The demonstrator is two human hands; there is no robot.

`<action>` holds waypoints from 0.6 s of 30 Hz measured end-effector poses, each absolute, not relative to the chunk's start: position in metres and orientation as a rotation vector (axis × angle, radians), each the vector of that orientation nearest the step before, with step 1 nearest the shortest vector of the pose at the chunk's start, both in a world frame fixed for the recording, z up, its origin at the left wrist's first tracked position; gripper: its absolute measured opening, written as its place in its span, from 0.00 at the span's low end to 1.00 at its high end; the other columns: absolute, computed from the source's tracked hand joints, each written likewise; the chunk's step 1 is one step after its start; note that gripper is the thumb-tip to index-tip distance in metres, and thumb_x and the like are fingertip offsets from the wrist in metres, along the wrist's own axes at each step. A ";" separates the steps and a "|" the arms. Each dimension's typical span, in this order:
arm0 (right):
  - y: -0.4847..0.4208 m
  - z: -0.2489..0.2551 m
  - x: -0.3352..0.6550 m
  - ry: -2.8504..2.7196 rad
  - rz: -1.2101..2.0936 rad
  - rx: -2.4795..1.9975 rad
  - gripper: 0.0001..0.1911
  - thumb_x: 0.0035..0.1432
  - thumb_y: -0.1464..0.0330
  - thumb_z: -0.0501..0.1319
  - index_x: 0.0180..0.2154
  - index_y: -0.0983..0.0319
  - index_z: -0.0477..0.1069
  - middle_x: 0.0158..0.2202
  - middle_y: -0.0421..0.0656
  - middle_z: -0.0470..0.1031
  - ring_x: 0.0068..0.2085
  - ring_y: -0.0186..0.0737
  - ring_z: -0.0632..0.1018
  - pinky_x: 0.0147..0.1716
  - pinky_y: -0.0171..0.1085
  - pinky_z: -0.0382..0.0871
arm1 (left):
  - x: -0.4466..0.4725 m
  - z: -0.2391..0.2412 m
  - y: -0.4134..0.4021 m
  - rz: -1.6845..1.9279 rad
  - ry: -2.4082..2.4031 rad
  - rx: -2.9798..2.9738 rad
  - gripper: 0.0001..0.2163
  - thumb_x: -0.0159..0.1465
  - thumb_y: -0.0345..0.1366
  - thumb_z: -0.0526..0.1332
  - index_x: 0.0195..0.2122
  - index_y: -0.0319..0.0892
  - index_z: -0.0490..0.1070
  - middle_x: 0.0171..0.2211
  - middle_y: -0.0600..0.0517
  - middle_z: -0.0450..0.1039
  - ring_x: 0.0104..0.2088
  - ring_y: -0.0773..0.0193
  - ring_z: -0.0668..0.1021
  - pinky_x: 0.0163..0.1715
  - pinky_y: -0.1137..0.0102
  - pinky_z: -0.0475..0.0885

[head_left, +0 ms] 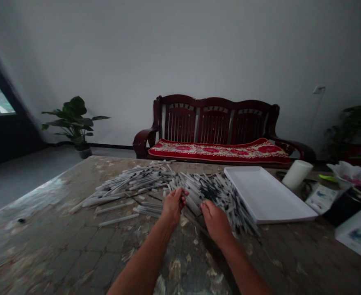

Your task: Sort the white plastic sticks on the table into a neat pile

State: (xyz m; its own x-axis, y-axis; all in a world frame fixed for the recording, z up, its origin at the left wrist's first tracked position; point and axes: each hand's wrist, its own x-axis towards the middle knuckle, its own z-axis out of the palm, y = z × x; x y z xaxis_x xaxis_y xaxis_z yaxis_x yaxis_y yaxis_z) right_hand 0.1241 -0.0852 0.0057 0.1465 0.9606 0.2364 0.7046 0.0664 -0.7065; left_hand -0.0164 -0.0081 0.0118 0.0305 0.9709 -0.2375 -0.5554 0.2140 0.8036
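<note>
My left hand (173, 205) is raised over the middle of the table, its fingers curled together at the near edge of the heaps. My right hand (215, 221) faces it a short way off, closed with thumb and forefinger pinched. Whatever either pinch holds is too small and dim to make out. To the left spreads a heap of pale, translucent pen-like tubes (134, 180), some with dark ends. Beyond my right hand lies a second heap of pale and black thin sticks (217, 190). A few loose tubes (119, 220) lie apart at the front left.
A shallow white tray (291, 209) borders the right heap. Past it stand a white roll (297, 174), a dark container (342, 205) and a printed box (359, 229). A small black piece (21, 221) lies at left on the patterned table (85, 241). A wooden bench (215, 123) stands behind.
</note>
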 end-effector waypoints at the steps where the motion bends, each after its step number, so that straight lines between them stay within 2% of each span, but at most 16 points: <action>1: -0.084 0.007 0.125 -1.618 0.390 -1.728 0.17 0.67 0.59 0.48 0.34 0.57 0.72 0.30 0.42 0.77 0.33 0.40 0.77 0.30 0.34 0.59 | -0.015 0.011 -0.009 1.255 0.912 0.613 0.12 0.55 0.41 0.69 0.27 0.38 0.69 0.23 0.54 0.74 0.17 0.76 0.68 0.17 0.80 0.65; 4: -0.079 0.006 0.129 -1.544 0.323 -1.760 0.15 0.65 0.63 0.51 0.46 0.57 0.74 0.40 0.45 0.80 0.41 0.42 0.79 0.38 0.36 0.66 | -0.009 0.009 -0.014 1.193 0.958 0.715 0.09 0.57 0.38 0.67 0.32 0.36 0.72 0.27 0.51 0.76 0.19 0.74 0.72 0.19 0.79 0.68; 6: -0.077 0.003 0.131 -1.478 0.293 -1.737 0.18 0.63 0.65 0.53 0.52 0.58 0.72 0.46 0.47 0.79 0.47 0.44 0.78 0.43 0.38 0.69 | -0.005 0.007 -0.015 1.159 0.993 0.793 0.09 0.60 0.36 0.64 0.38 0.36 0.74 0.31 0.50 0.77 0.21 0.73 0.74 0.20 0.78 0.69; 9: -0.080 0.001 0.128 -1.476 0.178 -1.684 0.21 0.63 0.69 0.52 0.56 0.60 0.69 0.53 0.49 0.75 0.52 0.44 0.76 0.49 0.42 0.69 | -0.005 0.004 -0.011 1.128 1.095 0.960 0.11 0.64 0.35 0.57 0.43 0.37 0.73 0.37 0.48 0.77 0.23 0.71 0.77 0.19 0.77 0.69; 11: -0.087 0.003 0.122 -1.617 0.078 -1.634 0.20 0.62 0.71 0.52 0.54 0.59 0.71 0.56 0.48 0.73 0.55 0.44 0.73 0.54 0.44 0.67 | -0.012 0.005 -0.005 1.147 1.204 1.095 0.14 0.66 0.35 0.54 0.49 0.36 0.72 0.39 0.47 0.77 0.23 0.69 0.77 0.18 0.76 0.68; 14: -0.096 0.003 0.111 -1.974 -0.011 -1.519 0.19 0.60 0.70 0.58 0.52 0.55 0.73 0.59 0.44 0.70 0.61 0.49 0.67 0.61 0.49 0.59 | -0.036 0.012 0.004 1.190 1.426 1.268 0.19 0.67 0.37 0.51 0.56 0.36 0.68 0.35 0.48 0.78 0.25 0.66 0.78 0.21 0.75 0.68; 18: -0.093 -0.006 0.104 -2.210 -0.047 -1.468 0.20 0.60 0.70 0.60 0.54 0.52 0.72 0.60 0.39 0.71 0.66 0.51 0.59 0.66 0.54 0.48 | -0.082 0.030 0.008 1.026 1.775 1.636 0.13 0.65 0.37 0.55 0.46 0.41 0.76 0.38 0.48 0.81 0.37 0.61 0.80 0.35 0.72 0.70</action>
